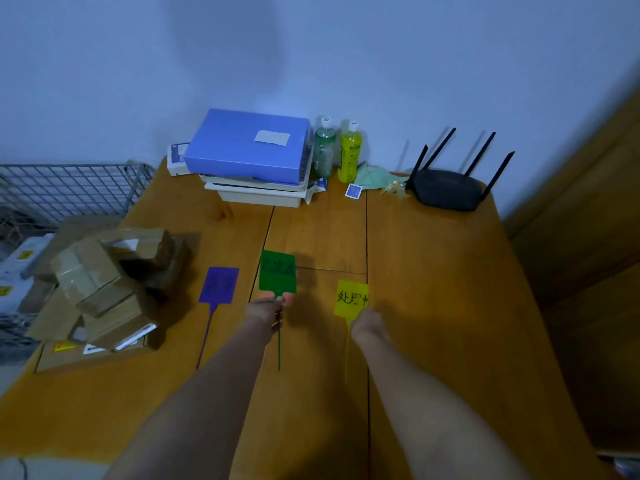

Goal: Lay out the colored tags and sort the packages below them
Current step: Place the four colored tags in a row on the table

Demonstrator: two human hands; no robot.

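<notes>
Two forearms are stretched over the surface [433,271], tags laid out.
The left hand [265,311] pinches the green tag [277,271] at its neck; the right hand [367,325] rests closed at the yellow tag [351,298], grip uncertain. Thin, light, flexible plastic is judged; the stem suits holding.

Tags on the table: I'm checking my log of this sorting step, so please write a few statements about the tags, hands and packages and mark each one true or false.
1. Three tags lie in a row: purple tag, green tag, yellow tag. True.
2. The left hand is at the base of the purple tag. False: it is at the base of the green tag; the purple tag is untouched.
3. The right hand is at the lower edge of the yellow tag. True.
4. The packages are already sorted below the tags. False: they sit in one pile at the table's left edge.
5. The router stands beside the packages. False: it is at the far right corner.
</notes>
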